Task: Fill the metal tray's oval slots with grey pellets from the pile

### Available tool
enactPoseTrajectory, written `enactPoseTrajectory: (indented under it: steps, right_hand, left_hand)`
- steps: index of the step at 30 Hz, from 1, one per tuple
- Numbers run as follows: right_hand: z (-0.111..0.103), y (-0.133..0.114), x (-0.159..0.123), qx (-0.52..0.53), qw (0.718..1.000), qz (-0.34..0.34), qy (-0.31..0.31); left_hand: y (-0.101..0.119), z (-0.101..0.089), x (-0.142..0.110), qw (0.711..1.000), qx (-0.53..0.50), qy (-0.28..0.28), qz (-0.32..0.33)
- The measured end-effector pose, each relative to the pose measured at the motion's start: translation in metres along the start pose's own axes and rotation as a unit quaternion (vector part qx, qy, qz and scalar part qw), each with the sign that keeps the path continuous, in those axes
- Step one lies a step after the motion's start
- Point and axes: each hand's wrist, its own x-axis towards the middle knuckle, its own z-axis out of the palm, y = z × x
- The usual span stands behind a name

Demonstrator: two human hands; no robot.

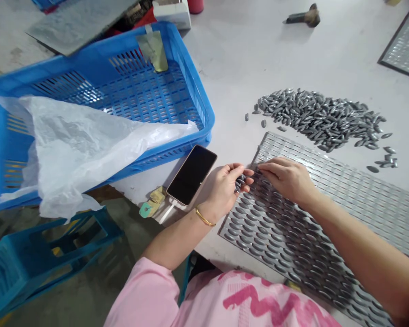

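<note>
Curling almost shut, the person's left hand (221, 193) is cupping a small bunch of grey spindle-shaped metal pellets (239, 183) against its fingers, while the right hand (286, 179) is reaching across with its fingertips (266, 167) just beside them; whether those fingertips are pinching a pellet cannot be told. Both hands are working over the far edge of a perforated metal sheet (327, 218), and pellets are lying in its lens-shaped hollows toward the near left. Keeping the bunch small and low over the sheet looks like a sound way to stop pieces from slipping. A loose heap of dull, slightly glinting pellets (320, 119) is spreading beyond the sheet on the pale table (231, 63), and a black phone (191, 175) is lying to the left.
</note>
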Motion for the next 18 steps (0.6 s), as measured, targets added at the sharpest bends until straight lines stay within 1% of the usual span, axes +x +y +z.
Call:
enactPoseTrajectory:
  steps: [5,11,15,18]
  right_hand:
    - [0.0012,0.0034,-0.0009,0.011,1.0,-0.009,0.008]
    - [0.0006,0.0023,-0.0009,-0.011,1.0,-0.024,0.008]
    - [-0.0024,-0.0017,0.0021,-0.058,0.998,-0.03,-0.007]
    - [-0.0054,-0.0009,0.0045,-0.079,0.996,-0.036,-0.033]
  left_hand:
    - [-0.0017,-0.0024,0.0018,1.0,0.003,-0.005,0.009]
    - [-0.0028,-0.0041,-0.0002,1.0,0.007,-0.027,0.014]
    - [-0.0028,-0.0042,0.0001,0.999,0.005,-0.025,0.022]
    - [-0.0024,-0.0033,0.0012,0.999,0.0,-0.025,0.02]
